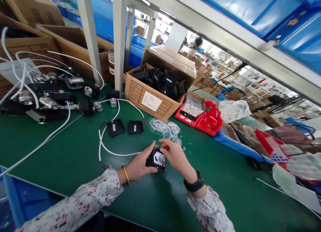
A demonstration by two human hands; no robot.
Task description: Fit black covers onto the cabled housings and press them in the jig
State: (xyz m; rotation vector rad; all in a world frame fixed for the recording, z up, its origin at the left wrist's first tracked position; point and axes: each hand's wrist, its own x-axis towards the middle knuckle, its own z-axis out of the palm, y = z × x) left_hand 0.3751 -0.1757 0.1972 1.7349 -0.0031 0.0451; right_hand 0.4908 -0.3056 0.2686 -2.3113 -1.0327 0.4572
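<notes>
My left hand grips a small black plastic housing from its left side, thumb along the lower edge. Inside the open housing lies a white plate with dark cut-outs, and a red wire runs near its right side. My right hand has its fingers curled and pinched at the housing's upper right rim; whatever they hold is too small to tell. A white cable leads up to the housing from the left. Two black covers with pale labels lie on the green table beyond my left hand.
A cardboard box of black housings stands behind. Tangled white thread lies before it. Metal-and-black lamp-like assemblies with white cables crowd the left. Red trays and a blue tray line the right. A metal post rises behind.
</notes>
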